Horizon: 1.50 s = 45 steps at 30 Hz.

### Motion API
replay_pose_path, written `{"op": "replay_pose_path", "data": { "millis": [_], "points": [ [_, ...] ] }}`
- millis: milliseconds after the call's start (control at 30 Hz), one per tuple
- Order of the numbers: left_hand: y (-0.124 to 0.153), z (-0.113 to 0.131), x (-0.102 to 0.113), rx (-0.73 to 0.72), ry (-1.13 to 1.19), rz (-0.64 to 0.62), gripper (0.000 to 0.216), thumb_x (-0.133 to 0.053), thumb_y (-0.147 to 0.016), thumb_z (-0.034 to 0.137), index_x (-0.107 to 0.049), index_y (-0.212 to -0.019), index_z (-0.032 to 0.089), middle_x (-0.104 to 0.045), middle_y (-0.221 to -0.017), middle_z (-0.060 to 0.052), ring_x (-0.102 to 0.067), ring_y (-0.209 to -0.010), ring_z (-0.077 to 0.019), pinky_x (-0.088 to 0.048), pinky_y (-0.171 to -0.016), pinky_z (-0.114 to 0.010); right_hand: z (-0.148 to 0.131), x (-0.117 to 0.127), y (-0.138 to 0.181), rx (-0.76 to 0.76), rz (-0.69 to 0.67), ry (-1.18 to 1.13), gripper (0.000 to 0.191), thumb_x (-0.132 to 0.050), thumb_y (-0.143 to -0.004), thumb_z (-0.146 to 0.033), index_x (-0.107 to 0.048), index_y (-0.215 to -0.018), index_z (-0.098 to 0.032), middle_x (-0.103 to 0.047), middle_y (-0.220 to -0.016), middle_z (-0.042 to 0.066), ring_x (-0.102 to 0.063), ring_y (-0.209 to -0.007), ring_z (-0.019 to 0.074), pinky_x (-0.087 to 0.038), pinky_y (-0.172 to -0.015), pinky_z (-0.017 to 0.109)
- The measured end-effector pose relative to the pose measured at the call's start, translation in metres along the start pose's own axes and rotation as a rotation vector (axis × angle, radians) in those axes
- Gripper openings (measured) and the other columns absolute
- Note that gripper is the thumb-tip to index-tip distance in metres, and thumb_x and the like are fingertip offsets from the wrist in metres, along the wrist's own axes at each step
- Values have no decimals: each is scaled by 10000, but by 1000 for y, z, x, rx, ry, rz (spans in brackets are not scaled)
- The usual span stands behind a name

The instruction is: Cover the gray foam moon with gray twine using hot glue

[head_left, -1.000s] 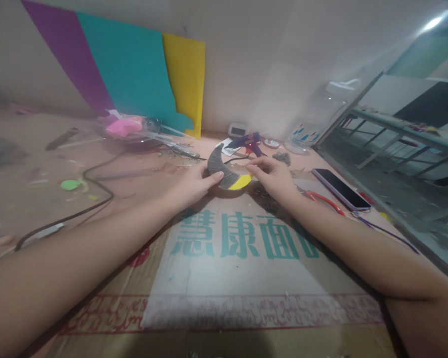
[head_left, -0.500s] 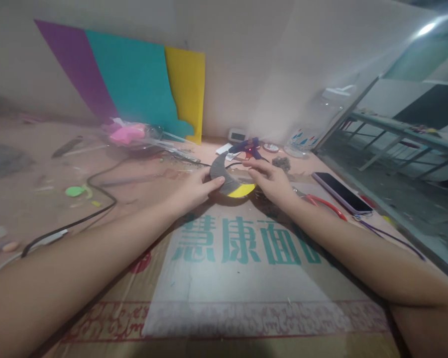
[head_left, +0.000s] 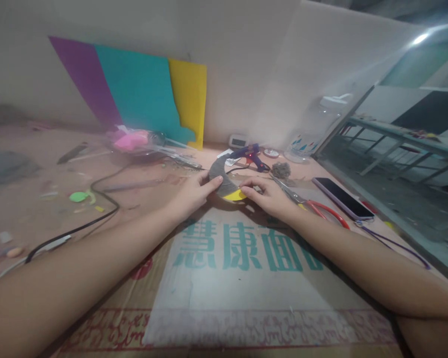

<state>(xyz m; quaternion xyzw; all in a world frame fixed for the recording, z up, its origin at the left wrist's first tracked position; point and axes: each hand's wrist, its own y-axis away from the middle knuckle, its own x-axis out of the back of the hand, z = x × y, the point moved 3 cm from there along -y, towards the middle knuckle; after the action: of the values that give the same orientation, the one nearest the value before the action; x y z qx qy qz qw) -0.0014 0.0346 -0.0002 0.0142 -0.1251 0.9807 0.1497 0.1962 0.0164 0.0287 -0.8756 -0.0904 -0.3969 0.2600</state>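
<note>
A crescent-shaped piece (head_left: 223, 182), mostly grey with a yellow lower end, is held up over the printed cardboard (head_left: 239, 293). My left hand (head_left: 197, 191) grips its left side, thumb on the grey face and fingers behind it. At the yellow end my right hand (head_left: 266, 196) pinches the tip between thumb and fingers. Just behind the crescent lies a dark blue glue gun (head_left: 253, 156) with a small red light. A grey fuzzy clump (head_left: 281, 170) is to its right. Red-handled scissors (head_left: 321, 206) lie beside my right forearm.
A phone (head_left: 341, 198) lies near the table's right edge. Behind stand a clear bottle (head_left: 313, 132) and a small white digital device (head_left: 239, 141). A black cable (head_left: 74, 229) crosses the left side, near a pink item in plastic (head_left: 130, 140). Coloured sheets (head_left: 142, 94) lean on the wall.
My right hand has come down and closed on the yellow end; before, its fingers were raised at the crescent's right. The left hand keeps its grip. The whole view has shifted slightly.
</note>
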Motion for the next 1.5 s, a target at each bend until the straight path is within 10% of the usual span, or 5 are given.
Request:
{"op": "replay_pose_path", "data": {
  "millis": [1000,1233,1500],
  "points": [
    [4,10,-11,48,-16,-112,284,-643,-770,443,-615,-715,167,-546,-606,8,-541,-650,-160,-439,-660,-278,6,-5,-2,-153,-29,-210,246,-585,-842,-381,-676,-769,-164,-659,-710,14,-576,-631,145,-454,-587,266],
    [3,10,-8,5,-57,-92,280,-648,-780,424,-618,-742,149,-563,-618,9,-565,-699,-153,-455,-682,-250,7,-1,-3,-61,19,-291,323,-530,-896,-379,-677,-1109,-184,-698,-1062,85,-649,-940,204,-510,-838,350],
    [4,8,-9,-6,-110,-93,329,-638,-787,460,-661,-865,142,-623,-697,-2,-561,-665,-141,-452,-636,-247,-1,-3,-1,80,4,-118,182,-588,-877,-329,-701,-940,-202,-715,-1035,67,-641,-1013,225,-472,-925,374]
  ]
}}
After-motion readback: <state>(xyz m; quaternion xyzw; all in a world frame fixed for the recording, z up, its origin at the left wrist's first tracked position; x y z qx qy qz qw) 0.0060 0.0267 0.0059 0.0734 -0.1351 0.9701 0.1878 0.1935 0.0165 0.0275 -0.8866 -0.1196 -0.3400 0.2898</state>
